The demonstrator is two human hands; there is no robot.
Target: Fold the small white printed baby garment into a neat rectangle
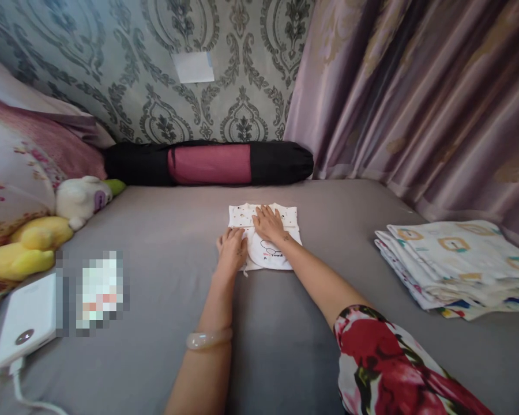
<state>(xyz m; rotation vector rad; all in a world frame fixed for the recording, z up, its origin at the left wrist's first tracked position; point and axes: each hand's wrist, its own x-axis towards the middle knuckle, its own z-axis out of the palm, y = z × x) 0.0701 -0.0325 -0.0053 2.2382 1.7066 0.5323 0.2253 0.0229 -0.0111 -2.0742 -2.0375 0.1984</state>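
Observation:
A small white baby garment [281,222] with tiny printed marks lies folded on the grey bed sheet [164,230] in the middle of the view. My right hand [269,223] lies flat on top of it, fingers spread and stretched forward. My left hand [232,249] rests on the garment's left edge with its fingers bent down onto the cloth. A pale bangle [208,339] sits on my left wrist.
A stack of folded patterned cloths [458,265] lies at the right. A black and pink rolled bag [210,163] lies along the wall. Soft toys [47,230] and pillows [21,155] are at the left, with a white power bank [26,320] and cable. Curtains [415,92] hang at right.

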